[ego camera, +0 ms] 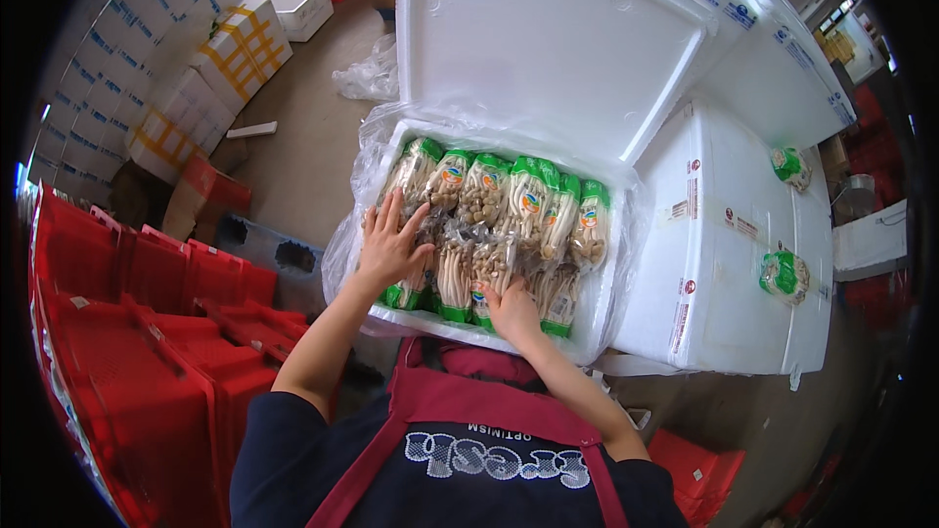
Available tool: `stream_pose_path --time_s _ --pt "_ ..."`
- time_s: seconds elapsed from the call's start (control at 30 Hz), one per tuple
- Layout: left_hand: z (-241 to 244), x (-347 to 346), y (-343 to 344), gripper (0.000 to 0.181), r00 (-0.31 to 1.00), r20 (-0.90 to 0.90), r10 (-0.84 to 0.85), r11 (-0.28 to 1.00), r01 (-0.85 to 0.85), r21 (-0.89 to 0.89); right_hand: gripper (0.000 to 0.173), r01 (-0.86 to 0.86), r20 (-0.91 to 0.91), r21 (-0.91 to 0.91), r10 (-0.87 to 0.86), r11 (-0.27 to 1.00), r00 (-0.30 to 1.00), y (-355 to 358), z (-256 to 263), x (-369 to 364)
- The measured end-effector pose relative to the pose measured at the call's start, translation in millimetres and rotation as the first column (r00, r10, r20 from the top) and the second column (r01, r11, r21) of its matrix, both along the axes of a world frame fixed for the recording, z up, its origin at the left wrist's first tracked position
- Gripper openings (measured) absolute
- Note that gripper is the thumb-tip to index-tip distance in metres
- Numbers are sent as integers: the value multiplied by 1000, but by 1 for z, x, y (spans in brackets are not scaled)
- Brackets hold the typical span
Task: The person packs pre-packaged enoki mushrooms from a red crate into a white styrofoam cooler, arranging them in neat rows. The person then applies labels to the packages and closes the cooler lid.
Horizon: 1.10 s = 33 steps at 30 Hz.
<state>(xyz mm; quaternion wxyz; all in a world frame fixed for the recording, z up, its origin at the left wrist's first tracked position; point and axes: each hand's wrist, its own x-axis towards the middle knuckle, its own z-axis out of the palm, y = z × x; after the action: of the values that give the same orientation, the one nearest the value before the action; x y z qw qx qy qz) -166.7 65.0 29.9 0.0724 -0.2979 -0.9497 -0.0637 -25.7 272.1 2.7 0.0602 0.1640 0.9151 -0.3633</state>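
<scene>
In front of me an open white foam box [603, 308], lined with clear plastic film [345, 235], holds two rows of bagged long-stemmed mushrooms with green-printed ends. My left hand [392, 243] lies palm down, fingers spread, over packs at the left side and partly hides them. My right hand [516, 314] is at a mushroom pack [493, 264] in the near row, its thumb on the pack's face and its other fingers tucked down along the right side. In the far row a mushroom pack [533, 194] lies with its green end away from me.
A foam lid [550, 37] stands upright behind the box. At right, two mushroom packs [785, 276] lie on a large white foam box [733, 249]. Red plastic crates [147, 367] crowd the left. Taped foam boxes [246, 51] and a plastic bag [370, 73] are on the floor beyond.
</scene>
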Motion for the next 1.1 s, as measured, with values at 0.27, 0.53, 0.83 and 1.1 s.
stream_pose_path --time_s 0.27,0.53,0.83,1.1 --pt "-14 8 13 79 1000 2 -14 973 13 230 59 56 -218 -194 -98 979 971 -10 -17 -14" --pt "-28 64 58 63 899 141 -415 910 409 71 43 -206 -179 100 221 974 959 1 -29 -7" --pt "-33 64 53 71 915 112 -389 911 399 -99 52 -28 -441 -274 -99 961 892 129 186 74" --pt "119 26 265 74 683 -210 -699 501 678 538 75 737 -411 562 -647 375 642 363 191 138"
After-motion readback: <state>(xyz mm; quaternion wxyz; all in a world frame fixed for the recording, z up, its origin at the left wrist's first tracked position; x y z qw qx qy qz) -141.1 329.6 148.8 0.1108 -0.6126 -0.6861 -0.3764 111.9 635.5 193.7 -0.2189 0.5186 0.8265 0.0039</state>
